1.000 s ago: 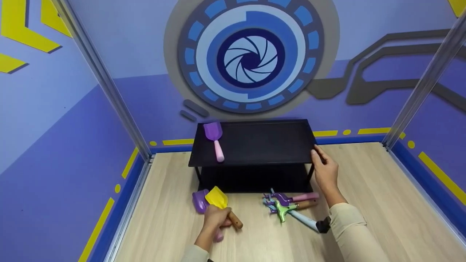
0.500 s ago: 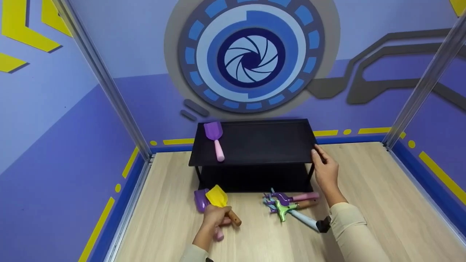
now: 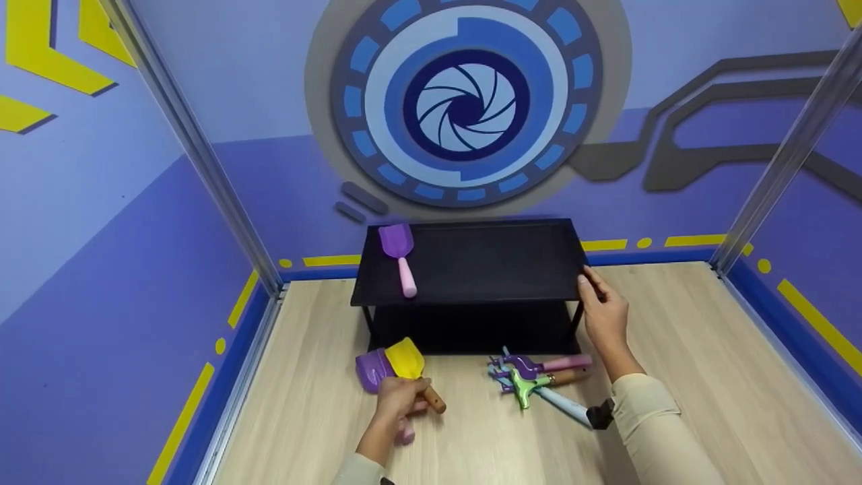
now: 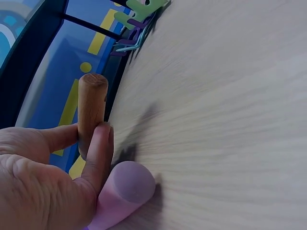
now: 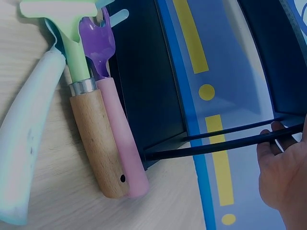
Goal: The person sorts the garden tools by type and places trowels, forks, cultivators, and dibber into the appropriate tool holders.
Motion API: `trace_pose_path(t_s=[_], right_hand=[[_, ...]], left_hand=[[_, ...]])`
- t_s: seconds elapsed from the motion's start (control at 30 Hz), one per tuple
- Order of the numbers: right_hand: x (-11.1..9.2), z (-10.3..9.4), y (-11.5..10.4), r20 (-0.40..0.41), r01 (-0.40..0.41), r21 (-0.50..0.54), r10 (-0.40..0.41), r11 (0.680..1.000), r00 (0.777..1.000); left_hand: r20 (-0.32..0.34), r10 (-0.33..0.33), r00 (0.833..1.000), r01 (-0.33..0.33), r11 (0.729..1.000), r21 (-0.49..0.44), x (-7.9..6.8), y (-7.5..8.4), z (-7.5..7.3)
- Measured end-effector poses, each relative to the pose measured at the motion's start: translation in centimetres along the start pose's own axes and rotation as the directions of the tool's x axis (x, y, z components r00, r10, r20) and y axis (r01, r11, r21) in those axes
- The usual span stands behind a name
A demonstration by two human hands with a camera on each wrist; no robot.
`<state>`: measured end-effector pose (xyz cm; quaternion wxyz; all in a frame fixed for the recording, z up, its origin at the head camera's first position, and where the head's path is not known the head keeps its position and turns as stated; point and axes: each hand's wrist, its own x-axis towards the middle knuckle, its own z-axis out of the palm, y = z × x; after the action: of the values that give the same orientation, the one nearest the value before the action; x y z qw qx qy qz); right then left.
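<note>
We note one scoop [image 3: 399,250] shelved, the tool pile [image 3: 541,381] not; left hand [image 3: 397,400] pinches yellow shovel [image 3: 405,358], right hand [image 3: 605,320] grips shelf [image 3: 495,263].

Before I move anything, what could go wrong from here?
The left hand only pinches the wooden handle of the yellow shovel, so it could twist or slip. The lower purple shovel is right by that hand and might get knocked or dragged along. The right hand holds the right side of the black rack; a tug could shift it and perhaps slide the upper purple shovel on top.
</note>
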<state>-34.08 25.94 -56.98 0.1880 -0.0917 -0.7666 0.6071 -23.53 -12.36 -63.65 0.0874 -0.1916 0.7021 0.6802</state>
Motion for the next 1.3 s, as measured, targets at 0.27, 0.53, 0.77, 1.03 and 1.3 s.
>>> trace_pose_path(t_s=[0.27,0.53,0.77,1.03,1.3], right_hand=[[0.0,-0.3,0.1,0.017,-0.004,0.017,0.004,1.0,1.0],[-0.1,-0.4,0.2,0.015,0.0,0.006,0.0,1.0,1.0],[0.0,-0.5,0.3,0.004,0.008,0.001,-0.008,1.0,1.0],[0.1,-0.2,0.6,-0.007,0.021,0.001,-0.021,1.0,1.0],[0.1,-0.1,0.2,0.013,-0.001,0.062,0.0,0.998,1.0]], left_hand=[[0.058,0.076,0.995,-0.072,0.995,-0.063,-0.2,0.1,0.3],[0.045,0.106,0.993,-0.101,0.989,-0.107,-0.5,0.4,0.4],[0.007,0.133,0.991,-0.13,0.978,-0.161,-0.9,0.8,-0.3],[-0.003,0.144,0.99,-0.142,0.973,-0.182,-1.3,1.7,-1.8],[-0.034,0.15,0.988,-0.154,0.964,-0.216,-0.8,2.0,-2.7]])
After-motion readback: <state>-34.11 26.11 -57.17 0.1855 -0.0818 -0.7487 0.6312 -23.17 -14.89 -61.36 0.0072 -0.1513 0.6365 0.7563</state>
